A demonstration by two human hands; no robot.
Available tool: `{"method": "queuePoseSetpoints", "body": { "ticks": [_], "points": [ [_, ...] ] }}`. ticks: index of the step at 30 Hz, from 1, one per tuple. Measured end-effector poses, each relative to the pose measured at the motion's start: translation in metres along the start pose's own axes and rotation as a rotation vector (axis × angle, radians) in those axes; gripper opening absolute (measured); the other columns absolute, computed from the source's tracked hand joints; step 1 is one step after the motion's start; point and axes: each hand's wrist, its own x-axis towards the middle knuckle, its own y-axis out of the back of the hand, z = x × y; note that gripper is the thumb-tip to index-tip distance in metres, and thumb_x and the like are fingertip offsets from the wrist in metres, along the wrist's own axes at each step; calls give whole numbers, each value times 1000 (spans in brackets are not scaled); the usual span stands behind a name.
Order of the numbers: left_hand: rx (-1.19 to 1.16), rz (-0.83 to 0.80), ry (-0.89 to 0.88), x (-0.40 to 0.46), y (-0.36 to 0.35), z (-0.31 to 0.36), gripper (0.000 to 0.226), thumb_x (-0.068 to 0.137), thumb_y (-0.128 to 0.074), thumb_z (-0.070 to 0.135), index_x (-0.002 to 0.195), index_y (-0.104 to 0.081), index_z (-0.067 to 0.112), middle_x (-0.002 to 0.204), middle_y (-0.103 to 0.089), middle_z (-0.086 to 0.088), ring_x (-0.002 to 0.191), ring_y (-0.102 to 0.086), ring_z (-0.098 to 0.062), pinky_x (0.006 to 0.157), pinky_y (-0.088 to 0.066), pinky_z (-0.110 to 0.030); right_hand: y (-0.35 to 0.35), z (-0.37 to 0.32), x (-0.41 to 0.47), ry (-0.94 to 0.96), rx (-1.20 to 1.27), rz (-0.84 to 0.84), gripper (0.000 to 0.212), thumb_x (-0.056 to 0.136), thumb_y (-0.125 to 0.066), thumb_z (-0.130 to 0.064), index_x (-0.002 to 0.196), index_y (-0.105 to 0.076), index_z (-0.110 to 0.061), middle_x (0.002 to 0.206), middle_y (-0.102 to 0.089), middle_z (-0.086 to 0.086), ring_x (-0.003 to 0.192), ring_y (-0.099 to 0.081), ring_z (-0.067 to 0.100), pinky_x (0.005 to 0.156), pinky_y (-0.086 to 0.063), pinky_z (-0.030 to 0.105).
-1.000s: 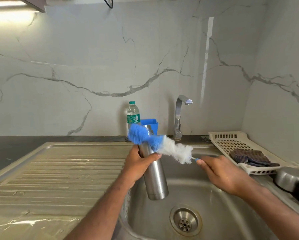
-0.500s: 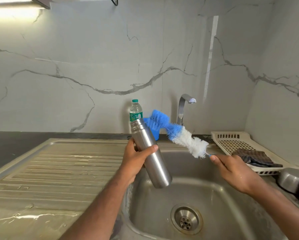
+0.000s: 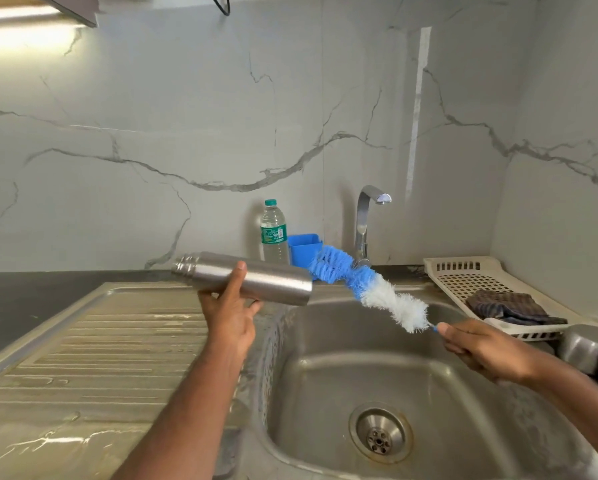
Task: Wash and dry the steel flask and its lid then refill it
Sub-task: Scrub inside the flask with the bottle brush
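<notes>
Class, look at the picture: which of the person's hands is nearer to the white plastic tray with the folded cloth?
Right. The right hand grips the bottle brush handle just left of the tray. The left hand holds the steel flask over the draining board, farther away.

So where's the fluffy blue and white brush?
In the head view, the brush is right of centre, above the sink, held by the right hand, its blue end beside the steel flask.

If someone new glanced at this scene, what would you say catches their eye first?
Probably the blue-and-white bottle brush, held by the right hand above the sink. Next, the steel flask, which the left hand grips almost level, mouth pointing left, at the basin's left edge. Behind them stand a water bottle and tap.
</notes>
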Motion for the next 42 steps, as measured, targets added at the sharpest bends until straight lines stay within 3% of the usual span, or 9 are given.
{"method": "queuePoseSetpoints", "body": {
  "ticks": [6,13,18,20,28,37,42],
  "points": [
    [-123,32,-51,-8,-11,-2,67,77,-84,8,130,-46,24,137,-64,-1,122,-64,-21,87,-56,-59,-29,-16,7,-155,175,-241,48,100,-39,-59,68,-33,-24,66,-14,6,52,-4,15,42,-9,19],
    [-35,-2,-142,-16,-18,0,60,80,-82,2,119,-46,31,130,-66,8,121,-64,-12,101,-43,-69,-35,-23,2,-255,448,-316,45,104,-40,-53,69,-42,-25,66,-18,2,43,-7,9,40,-8,12],
    [14,-36,-161,-27,-24,0,69,80,-81,1,134,-44,23,126,-68,11,113,-66,-5,102,-44,-67,-34,-22,2,-299,507,-361,43,103,-40,-53,71,-42,-24,64,-17,0,40,-8,6,35,-13,9],
    [9,-16,-172,-24,-23,2,65,81,-81,1,129,-44,25,123,-68,12,111,-66,-3,102,-45,-66,-27,-24,0,-301,546,-368,43,102,-41,-53,69,-43,-24,63,-17,-1,39,-9,5,35,-13,9],
    [15,-24,-170,-27,-24,2,57,81,-82,3,116,-46,31,118,-68,16,107,-66,0,100,-45,-64,-26,-22,-2,-327,450,-374,45,105,-38,-53,71,-42,-25,61,-22,-2,40,-9,6,34,-13,10],
    [78,-64,-173,-25,-22,0,65,79,-84,4,126,-44,26,118,-70,13,112,-67,-6,100,-46,-64,-26,-27,-2,-309,474,-333,44,105,-38,-51,71,-42,-24,62,-21,-2,41,-9,6,36,-11,10],
    [137,-65,-185,-22,-19,-3,66,78,-84,4,128,-44,22,118,-71,10,111,-68,-8,92,-51,-53,-34,-27,1,-306,413,-320,44,105,-38,-53,72,-41,-24,62,-23,-1,43,-9,7,37,-9,12]
  ]
}}
